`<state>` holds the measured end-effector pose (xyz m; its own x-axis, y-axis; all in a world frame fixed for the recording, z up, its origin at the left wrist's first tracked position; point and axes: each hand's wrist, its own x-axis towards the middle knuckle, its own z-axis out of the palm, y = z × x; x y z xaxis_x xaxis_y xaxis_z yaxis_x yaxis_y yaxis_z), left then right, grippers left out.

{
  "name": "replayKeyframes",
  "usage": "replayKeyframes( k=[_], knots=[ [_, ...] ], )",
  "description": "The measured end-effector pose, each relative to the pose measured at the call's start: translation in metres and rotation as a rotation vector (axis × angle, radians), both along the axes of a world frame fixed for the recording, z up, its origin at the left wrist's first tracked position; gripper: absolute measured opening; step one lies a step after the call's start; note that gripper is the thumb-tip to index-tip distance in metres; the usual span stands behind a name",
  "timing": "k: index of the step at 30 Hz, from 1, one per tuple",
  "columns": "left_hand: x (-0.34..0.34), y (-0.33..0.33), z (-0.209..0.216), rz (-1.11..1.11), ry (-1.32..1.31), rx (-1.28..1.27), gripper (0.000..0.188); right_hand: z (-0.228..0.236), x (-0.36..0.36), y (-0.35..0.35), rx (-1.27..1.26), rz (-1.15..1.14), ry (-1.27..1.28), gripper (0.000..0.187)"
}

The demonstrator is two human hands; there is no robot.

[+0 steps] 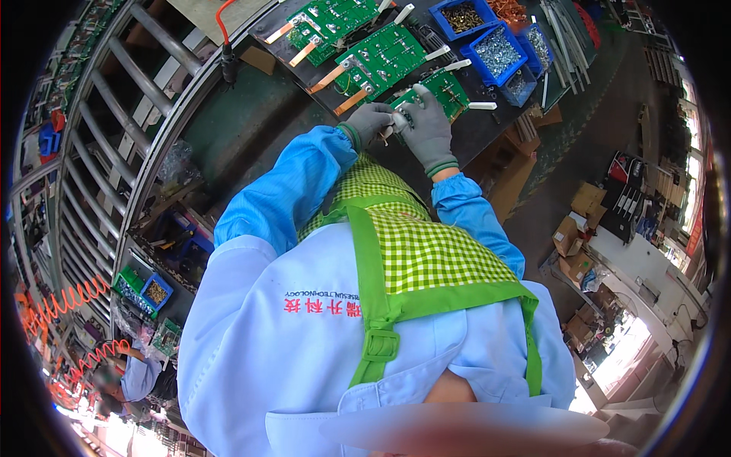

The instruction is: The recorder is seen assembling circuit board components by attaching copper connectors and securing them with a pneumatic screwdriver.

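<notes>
Both hands wear soft grey knit cloth gloves, left hand and right hand. Just past the fingers lies a green circuit board, shiny with small metal bits. Farther beyond, blue plastic bins hold glinting metal screws. The bench under the fingers looks dark and matt.

Light is even and fairly bright over the workbench, with no hard shadows on the green circuit boards lying there. Far to the lower right of the bench, a patch of floor burns out to white glare. The fisheye bends the metal rack rails left of the bench into arcs, and black corners ring the round view. Below the bench, at the bottom edge, a smeared pale band is blurred.
</notes>
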<state>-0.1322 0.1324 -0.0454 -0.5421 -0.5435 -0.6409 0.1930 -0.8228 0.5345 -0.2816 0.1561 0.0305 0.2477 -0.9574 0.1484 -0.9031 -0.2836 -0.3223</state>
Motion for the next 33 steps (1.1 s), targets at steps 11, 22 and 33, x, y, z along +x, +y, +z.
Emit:
replayKeyframes(
  k=[11,22,33],
  knots=[
    [0.003,-0.003,0.017,-0.013,-0.005,0.025,0.022,0.011,-0.001,0.008,0.067,-0.049,-0.012,0.027],
    [0.067,0.054,-0.021,0.107,0.103,0.164,0.04,0.019,-0.07,-0.04,0.357,-0.337,0.301,0.025],
    [-0.024,0.06,0.002,-0.208,0.009,-0.121,0.036,0.068,-0.083,-0.006,0.376,-0.271,-0.409,0.02]
  ],
)
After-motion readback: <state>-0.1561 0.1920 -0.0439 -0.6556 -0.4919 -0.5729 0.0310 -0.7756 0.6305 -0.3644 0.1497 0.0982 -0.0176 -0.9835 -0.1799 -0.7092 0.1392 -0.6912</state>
